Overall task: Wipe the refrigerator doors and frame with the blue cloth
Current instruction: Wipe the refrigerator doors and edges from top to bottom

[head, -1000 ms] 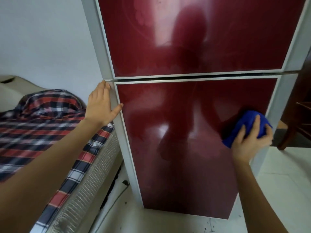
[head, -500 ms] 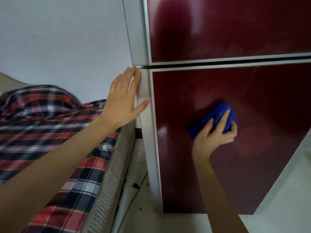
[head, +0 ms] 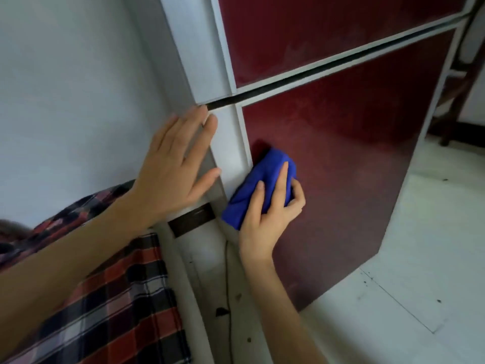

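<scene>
1. Blue against dark red: the blue cloth (head: 258, 185), bunched into a wad, sits on the lower door (head: 341, 158) of the refrigerator (head: 207, 61). It is at that door's left edge, touching the white frame strip (head: 231, 143) beside it.
2. From my remote seat I read the right hand (head: 267, 222) as clamped on the cloth. Its fingers (head: 283, 177) lie along the top of the wad and the thumb curls in from the right, pressing the cloth to the glossy panel.
3. The left hand (head: 173, 177) lies flat on the refrigerator's grey side panel (head: 181, 53), just left of the white strip. Its fingers are straight and spread, and it holds nothing. The fingertips reach to just under the dark gap (head: 328, 67) between the two doors.
4. The upper door (head: 315, 30), the same dark red with a white border, sits above that gap. Both doors look closed.
5. A red, white and dark plaid blanket (head: 118, 298) lies at lower left under the left forearm, just beside the refrigerator, with a pale wall (head: 65, 88) behind it.
6. A thin dark cord (head: 227, 285) runs down near the refrigerator's bottom left corner, over the pale floor (head: 420, 245).
7. At far right stands some dark wooden furniture (head: 456, 95), too blurred for me to tell what it is.
</scene>
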